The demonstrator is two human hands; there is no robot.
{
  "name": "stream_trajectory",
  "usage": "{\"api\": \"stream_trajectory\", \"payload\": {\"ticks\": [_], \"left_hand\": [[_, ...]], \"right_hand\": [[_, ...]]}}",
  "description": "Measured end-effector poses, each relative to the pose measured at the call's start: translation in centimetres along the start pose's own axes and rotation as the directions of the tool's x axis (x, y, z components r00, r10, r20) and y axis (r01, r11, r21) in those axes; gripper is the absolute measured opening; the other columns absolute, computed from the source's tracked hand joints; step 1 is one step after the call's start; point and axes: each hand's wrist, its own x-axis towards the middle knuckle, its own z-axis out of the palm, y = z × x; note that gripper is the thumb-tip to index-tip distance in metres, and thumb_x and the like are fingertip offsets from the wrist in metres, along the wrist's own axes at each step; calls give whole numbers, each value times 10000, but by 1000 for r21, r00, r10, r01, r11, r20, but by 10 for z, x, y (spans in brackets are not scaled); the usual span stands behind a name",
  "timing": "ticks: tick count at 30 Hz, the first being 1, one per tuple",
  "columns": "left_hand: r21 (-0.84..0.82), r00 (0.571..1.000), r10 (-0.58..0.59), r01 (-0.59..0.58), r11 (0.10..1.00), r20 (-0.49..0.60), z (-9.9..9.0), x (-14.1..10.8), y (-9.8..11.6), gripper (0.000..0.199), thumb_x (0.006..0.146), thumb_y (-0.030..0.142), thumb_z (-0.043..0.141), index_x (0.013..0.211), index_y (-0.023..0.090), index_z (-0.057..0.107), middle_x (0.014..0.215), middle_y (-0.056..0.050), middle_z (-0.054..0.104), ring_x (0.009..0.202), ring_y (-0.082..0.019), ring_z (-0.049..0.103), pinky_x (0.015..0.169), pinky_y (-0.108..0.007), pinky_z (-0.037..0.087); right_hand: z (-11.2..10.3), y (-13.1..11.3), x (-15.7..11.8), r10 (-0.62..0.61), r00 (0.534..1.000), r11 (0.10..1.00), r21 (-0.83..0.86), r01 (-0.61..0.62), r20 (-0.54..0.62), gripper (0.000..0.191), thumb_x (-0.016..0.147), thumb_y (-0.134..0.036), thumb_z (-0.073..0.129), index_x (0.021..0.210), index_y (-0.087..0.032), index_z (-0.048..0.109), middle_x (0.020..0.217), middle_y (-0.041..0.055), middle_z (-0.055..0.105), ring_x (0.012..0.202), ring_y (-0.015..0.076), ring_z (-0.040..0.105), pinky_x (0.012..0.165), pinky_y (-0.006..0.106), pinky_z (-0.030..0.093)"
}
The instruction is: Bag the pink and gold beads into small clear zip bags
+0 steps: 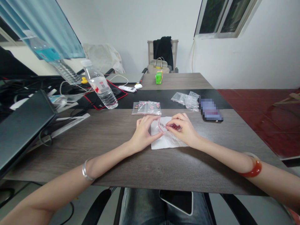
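A small clear zip bag (161, 125) with a red line at its mouth lies on a white tissue (161, 143). My left hand (145, 131) holds the bag's edges, thumb on the near side and fingers on the far side. Fingertips of my right hand (185, 130) are pinched together at the bag's mouth, on what looks like a dark red bead. A small heap of dark red beads (175, 126) lies on the tissue, partly covered by that hand. Whatever is inside the bag is too small to make out.
Beyond my hands lie filled zip bags (150, 107), more clear bags (186, 100) and a phone (211, 109). Tilted in view, a water bottle (100, 86) stands left. A laptop (25, 125) is at far left, a green box (159, 77) at the back. Another device (178, 200) rests on my lap.
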Motion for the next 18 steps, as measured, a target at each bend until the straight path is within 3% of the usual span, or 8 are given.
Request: {"api": "stream_trajectory", "payload": {"ticks": [4,14,18], "left_hand": [[-19,999,13,-13,1000,34,0,-1,0,513,776,399,725,1220,249,519,1220,-65,622,1173,-281,531,981,-448,322],[-81,996,62,-57,995,61,0,-2,1,540,797,466,698,1254,258,497,1174,-65,634,1118,-265,555,951,-433,346],[-57,998,56,-55,997,14,0,-3,0,510,821,453,679,1255,257,495,1186,-66,639,1126,-261,558,950,-428,350]], "right_hand": [[-3,-7,1,15,987,996,94,0,-161,61,842,-288,671,844,-237,704,848,29,598,864,204,552,787,372,433],[-1,-13,-2,-83,993,984,152,95,-79,140,893,-304,619,956,-264,737,924,40,641,894,194,573,801,380,451],[0,-11,-3,-46,995,982,181,62,-92,214,924,-265,557,1080,-265,704,1007,55,653,947,197,590,845,396,459]]}}
